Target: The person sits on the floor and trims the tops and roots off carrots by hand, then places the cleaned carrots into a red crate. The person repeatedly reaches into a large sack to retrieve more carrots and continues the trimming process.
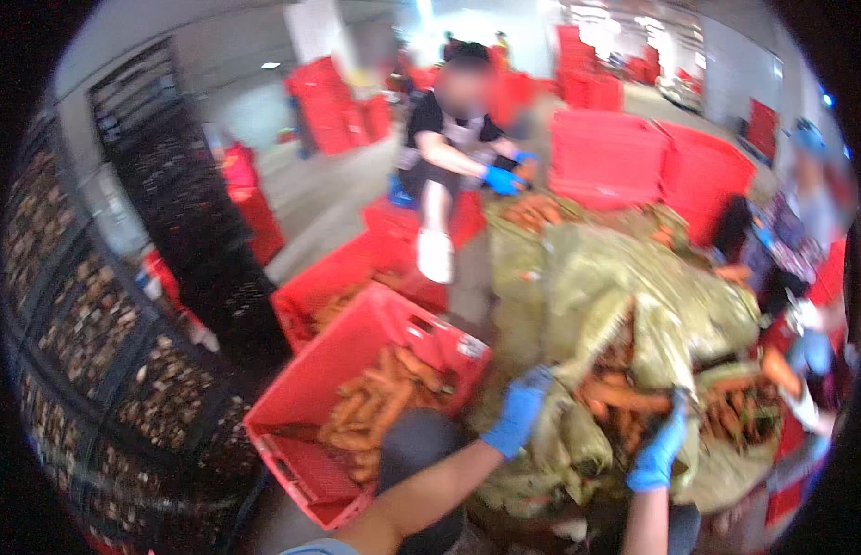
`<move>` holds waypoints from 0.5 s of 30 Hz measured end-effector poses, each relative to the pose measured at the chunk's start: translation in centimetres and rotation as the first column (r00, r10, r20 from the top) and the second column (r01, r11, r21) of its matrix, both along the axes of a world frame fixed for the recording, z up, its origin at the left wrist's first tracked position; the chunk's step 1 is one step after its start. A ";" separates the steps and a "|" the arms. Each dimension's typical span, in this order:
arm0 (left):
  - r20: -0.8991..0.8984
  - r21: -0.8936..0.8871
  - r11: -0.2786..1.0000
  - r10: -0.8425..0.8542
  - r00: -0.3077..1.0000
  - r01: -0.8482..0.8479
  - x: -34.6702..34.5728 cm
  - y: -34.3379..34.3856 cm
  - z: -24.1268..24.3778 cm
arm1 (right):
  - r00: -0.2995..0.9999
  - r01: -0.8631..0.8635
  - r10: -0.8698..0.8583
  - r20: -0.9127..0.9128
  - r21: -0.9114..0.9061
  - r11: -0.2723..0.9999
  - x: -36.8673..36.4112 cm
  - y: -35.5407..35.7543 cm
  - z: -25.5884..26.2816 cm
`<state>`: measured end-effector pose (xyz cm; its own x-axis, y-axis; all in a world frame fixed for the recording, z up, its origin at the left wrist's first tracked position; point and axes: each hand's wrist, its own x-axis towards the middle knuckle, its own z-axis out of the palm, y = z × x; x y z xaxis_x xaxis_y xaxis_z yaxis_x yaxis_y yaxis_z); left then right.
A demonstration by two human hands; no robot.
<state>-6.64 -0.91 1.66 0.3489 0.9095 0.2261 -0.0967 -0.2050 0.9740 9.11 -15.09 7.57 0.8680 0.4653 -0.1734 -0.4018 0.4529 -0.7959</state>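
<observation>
My left hand (pixel 519 414), in a blue glove, is closed on the left edge of a torn yellow-green woven sack (pixel 590 277). My right hand (pixel 658 444), gloved in blue too, is at the right edge of the sack's opening, its fingers beside a hanging flap; blur hides exactly what they grip. Between and below the hands, carrots (pixel 621 395) show inside the opening. A red plastic crate (pixel 312 388) stands tilted in the view left of my left hand, partly filled with carrots (pixel 375 395).
A second red crate (pixel 299 298) with carrots lies behind the first. A seated co-worker (pixel 458 139) in blue gloves handles carrots across the sacks; other people sit at the right. Large red crates (pixel 607 156) stand behind the sacks. Dark racks of filled trays (pixel 90 326) line the left.
</observation>
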 end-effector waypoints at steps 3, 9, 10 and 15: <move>0.232 -0.273 0.960 0.006 0.973 0.060 -1.0 0.6 1.6 | 0.986 -0.081 0.085 -0.145 0.032 0.996 1.5 1.3 -4.2; 0.177 0.206 0.976 -0.101 0.979 0.064 -0.2 -0.1 2.6 | 0.913 -0.087 0.124 -0.389 0.112 0.990 0.3 1.4 -2.3; 0.063 0.426 0.902 -0.109 0.992 0.072 -0.2 -0.6 3.4 | 0.904 -0.085 0.119 -0.411 0.101 0.991 0.3 1.4 -2.6; -0.579 0.716 0.588 0.198 0.791 0.376 1.0 -2.6 4.2 | 0.945 -0.183 0.177 -0.276 0.002 0.983 -1.8 1.8 -2.9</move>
<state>-5.62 -3.49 5.90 0.7273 0.4268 0.5375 0.3157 -0.9034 0.2902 7.29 -13.26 4.69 0.6879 0.6023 -0.4051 -0.6785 0.3354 -0.6536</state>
